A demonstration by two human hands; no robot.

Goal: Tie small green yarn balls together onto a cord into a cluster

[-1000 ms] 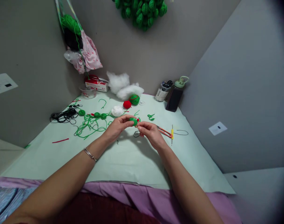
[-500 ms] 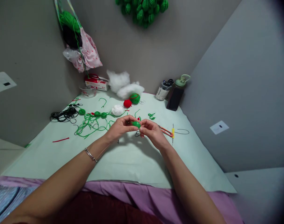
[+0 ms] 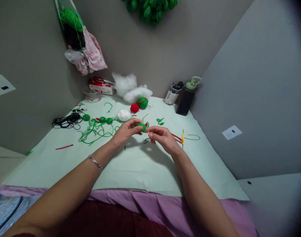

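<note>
My left hand (image 3: 125, 132) pinches a small, rounded green crocheted piece (image 3: 142, 127) between thumb and fingers, just above the table. Close by on the right, my right hand (image 3: 162, 137) has its thumb and forefinger drawn together at the edge of the piece. Whatever is between those fingertips is too small to make out. Just behind the hands shows a small red and green bit (image 3: 147, 124). To the right of my right hand lie an orange-handled tool (image 3: 177, 138), partly hidden by the hand, and a yellow-gripped crochet hook (image 3: 182, 138).
Loose green yarn (image 3: 96, 130) and a black cord tangle (image 3: 68, 120) lie at left. Behind are white (image 3: 124, 115), red (image 3: 134, 108) and green (image 3: 142, 102) yarn balls, white stuffing (image 3: 125, 84), a pen cup (image 3: 172, 95) and a bottle (image 3: 185, 100). Walls enclose the table.
My right hand's fingers have moved slightly away from the green piece's middle to its right edge. The piece has turned and sits a little further left in my left hand.
</note>
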